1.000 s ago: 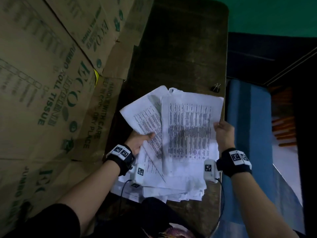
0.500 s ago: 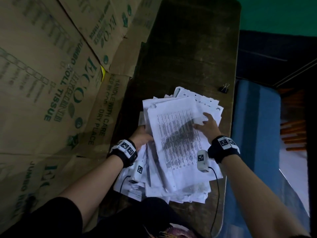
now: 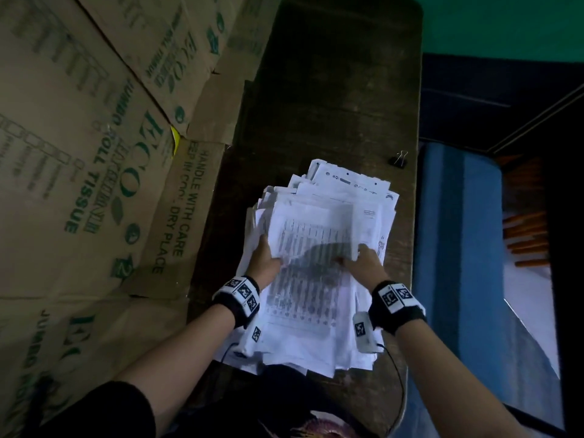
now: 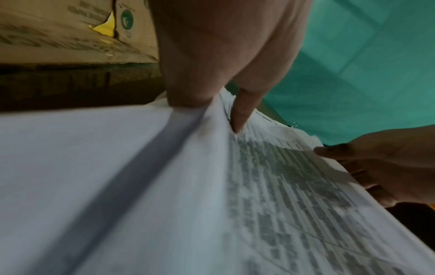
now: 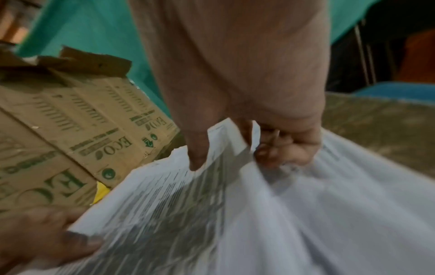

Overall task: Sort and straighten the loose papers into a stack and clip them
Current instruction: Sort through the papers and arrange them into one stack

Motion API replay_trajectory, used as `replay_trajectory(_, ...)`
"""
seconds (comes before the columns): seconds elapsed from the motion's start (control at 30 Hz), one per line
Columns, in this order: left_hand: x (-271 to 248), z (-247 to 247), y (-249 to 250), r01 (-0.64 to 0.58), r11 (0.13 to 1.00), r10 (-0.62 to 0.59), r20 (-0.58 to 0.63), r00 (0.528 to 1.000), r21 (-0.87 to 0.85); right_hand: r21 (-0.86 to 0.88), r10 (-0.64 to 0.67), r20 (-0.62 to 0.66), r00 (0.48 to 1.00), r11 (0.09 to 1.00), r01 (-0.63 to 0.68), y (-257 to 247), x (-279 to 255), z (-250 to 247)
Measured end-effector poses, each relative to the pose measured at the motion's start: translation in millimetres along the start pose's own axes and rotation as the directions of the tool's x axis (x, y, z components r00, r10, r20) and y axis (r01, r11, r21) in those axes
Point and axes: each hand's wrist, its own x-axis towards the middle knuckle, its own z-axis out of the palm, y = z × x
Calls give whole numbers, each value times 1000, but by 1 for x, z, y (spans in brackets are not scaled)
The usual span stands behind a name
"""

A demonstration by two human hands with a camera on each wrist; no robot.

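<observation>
An untidy pile of white printed papers [image 3: 319, 235] lies on the dark wooden table [image 3: 331, 99], its edges fanned out. My left hand [image 3: 264, 259] grips the pile's left side, thumb on the top sheet, fingers tucked under. In the left wrist view the thumb [image 4: 240, 111] presses the printed sheet [image 4: 294, 195]. My right hand [image 3: 363, 262] pinches sheets at the right side; the right wrist view shows its fingers [image 5: 284, 148] curled round paper [image 5: 306, 214]. A black binder clip [image 3: 399, 159] lies on the table beyond the pile, near the right edge.
Flattened brown cardboard boxes [image 3: 94, 153] with green print cover the left side and lean against the table. Right of the table edge stands a blue seat [image 3: 458, 248]. Green floor [image 3: 505, 23] shows beyond the far end. The far half of the table holds only the clip.
The fanned sheets have been drawn together into one pile. My right hand moved from the top sheet's middle to the right side, and my left hand shifted up along the left edge.
</observation>
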Motion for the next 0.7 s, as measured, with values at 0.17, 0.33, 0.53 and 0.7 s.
replay_trajectory(0.17,-1,-4,-9,-1,917,75,-169,983,400,95,129,-251,959,990,-109,-13,21,-54)
replay_trajectory(0.33,10,-14,-24,250,926,-171,-275,946,284,278,105,-292,951,960,-20,-17,68,-91)
replay_trajectory(0.53,26,-21,-20,234,971,-238,-140,961,-44,429,23,-252,968,899,91,-4,114,-98)
replay_trajectory(0.7,34,-29,-22,157,986,-161,-54,985,-63,552,14,-199,980,828,100,-28,109,-104)
